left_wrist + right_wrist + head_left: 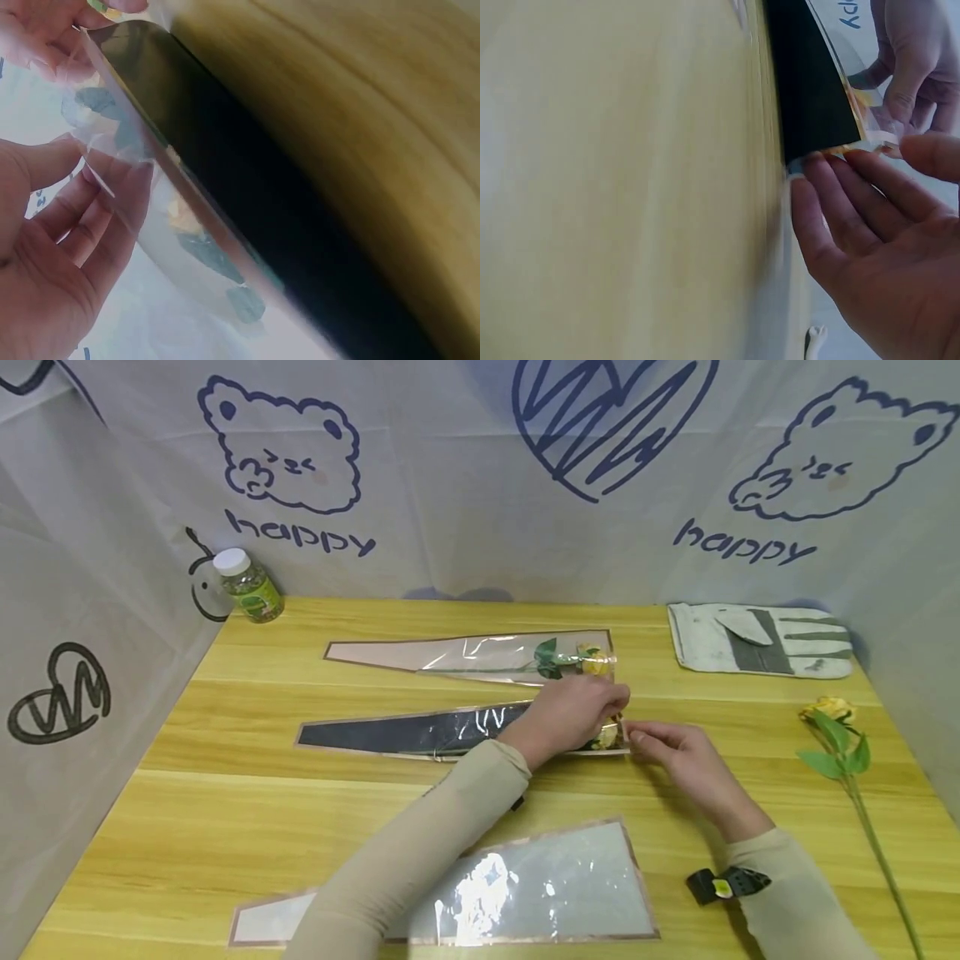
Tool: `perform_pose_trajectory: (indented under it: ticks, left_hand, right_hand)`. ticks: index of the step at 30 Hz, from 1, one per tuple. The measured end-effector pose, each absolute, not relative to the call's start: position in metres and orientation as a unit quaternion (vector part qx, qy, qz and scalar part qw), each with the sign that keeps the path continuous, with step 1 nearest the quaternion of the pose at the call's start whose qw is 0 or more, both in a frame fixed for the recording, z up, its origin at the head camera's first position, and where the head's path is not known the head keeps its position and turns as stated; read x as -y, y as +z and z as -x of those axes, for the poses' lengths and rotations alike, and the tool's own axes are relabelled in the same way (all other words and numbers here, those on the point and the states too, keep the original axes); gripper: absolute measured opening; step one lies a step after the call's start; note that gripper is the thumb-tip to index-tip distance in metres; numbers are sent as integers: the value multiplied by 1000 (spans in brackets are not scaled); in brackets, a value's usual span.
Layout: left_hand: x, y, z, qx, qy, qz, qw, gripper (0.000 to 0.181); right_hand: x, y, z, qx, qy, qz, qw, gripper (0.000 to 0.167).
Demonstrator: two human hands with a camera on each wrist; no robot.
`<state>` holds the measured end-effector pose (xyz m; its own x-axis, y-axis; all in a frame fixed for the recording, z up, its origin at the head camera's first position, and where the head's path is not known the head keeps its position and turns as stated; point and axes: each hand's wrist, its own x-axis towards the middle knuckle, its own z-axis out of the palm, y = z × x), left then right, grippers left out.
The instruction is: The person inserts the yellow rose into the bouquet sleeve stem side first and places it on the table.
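On table [195,827] | left grip [566,710] pinches black sleeve [382,734] film | right grip [681,758] pinches its end

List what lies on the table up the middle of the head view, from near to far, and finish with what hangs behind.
Pale sleeve with a brownish border → black sleeve → pink sleeve → white cloth with drawings.

Right hand [877,247]: holds the end of the black sleeve [810,82]
Left hand [922,64]: grips its clear film
Table [622,180]: pale, fills the left
Lettering [848,13]: dark, top right
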<state>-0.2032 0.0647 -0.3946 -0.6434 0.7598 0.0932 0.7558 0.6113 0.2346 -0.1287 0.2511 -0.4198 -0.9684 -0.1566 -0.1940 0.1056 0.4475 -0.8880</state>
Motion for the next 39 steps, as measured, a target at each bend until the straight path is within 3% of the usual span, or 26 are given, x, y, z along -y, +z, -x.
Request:
perform_pose_trajectory:
  ticks: [4,13,22,30,39]
  left_hand:
    - [-64,-396,204,-898,125,-423,7,15]
    - [-62,-395,205,-889,133,-437,11,16]
    - [-57,-395,204,-881,140,-448,62,36]
    - [-54,-398,202,-881,73,-461,75,48]
    - [-39,-392,195,-885,71,-455,63,60]
  right_hand:
    - [-253,-419,130,-843,-520,27,136,45]
    - [-251,-415,129,-865,-489,39,103,43]
    - [-246,-414,130,-875,-475,25,90,33]
    - [-245,-415,132,-881,-461,7,103,23]
    - [-247,-409,130,-893,-437,-6,109,26]
